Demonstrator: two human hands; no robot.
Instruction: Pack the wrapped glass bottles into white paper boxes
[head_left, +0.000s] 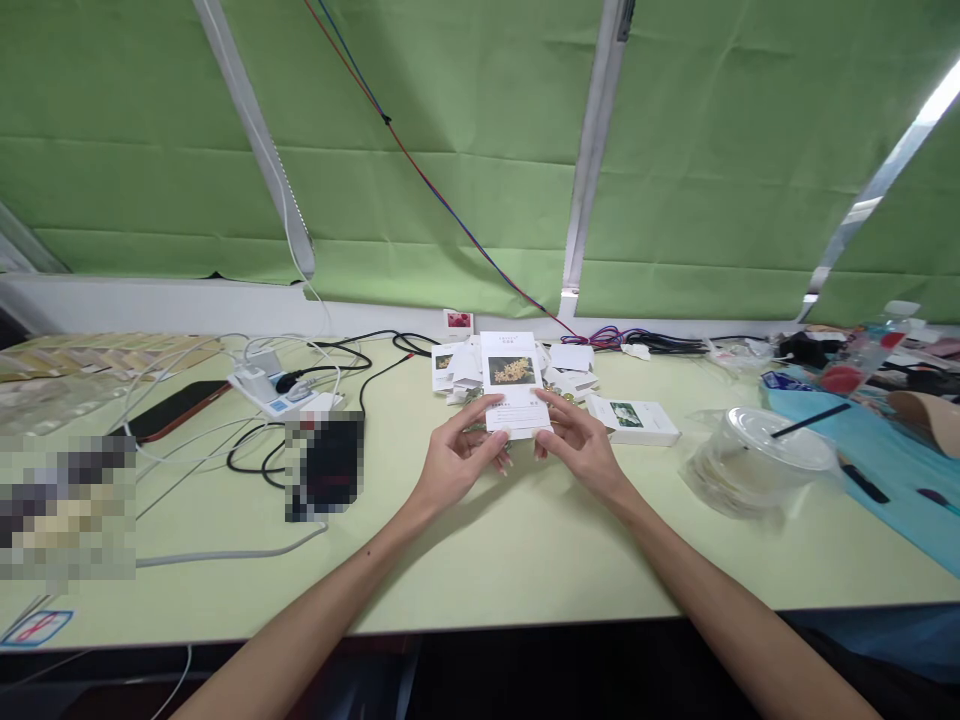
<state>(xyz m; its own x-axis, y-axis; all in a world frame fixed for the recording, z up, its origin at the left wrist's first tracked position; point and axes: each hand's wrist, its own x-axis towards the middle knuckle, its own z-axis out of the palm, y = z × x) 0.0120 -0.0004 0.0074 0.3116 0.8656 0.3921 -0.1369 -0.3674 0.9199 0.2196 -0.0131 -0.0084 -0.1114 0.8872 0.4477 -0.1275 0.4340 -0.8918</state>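
Observation:
Both hands hold up a white card (512, 371) printed with a picture of yellow flowers and small text. My left hand (461, 455) pinches its lower left edge between thumb and fingers. At the lower right edge, my right hand (583, 445) grips it the same way. Behind the card lies a loose heap of white cards (463, 365), partly hidden by it. A white box (634, 420) with a green and white flower picture lies just right of my right hand.
A power strip (289, 400) with plugs and tangled cables sits left, near a dark phone (184, 410) and a blurred dark object (330, 465). To the right are a plastic-wrapped round container (765, 455), blue cloth (817, 430) and clutter. A green covering (450, 200) hangs behind the table (517, 550).

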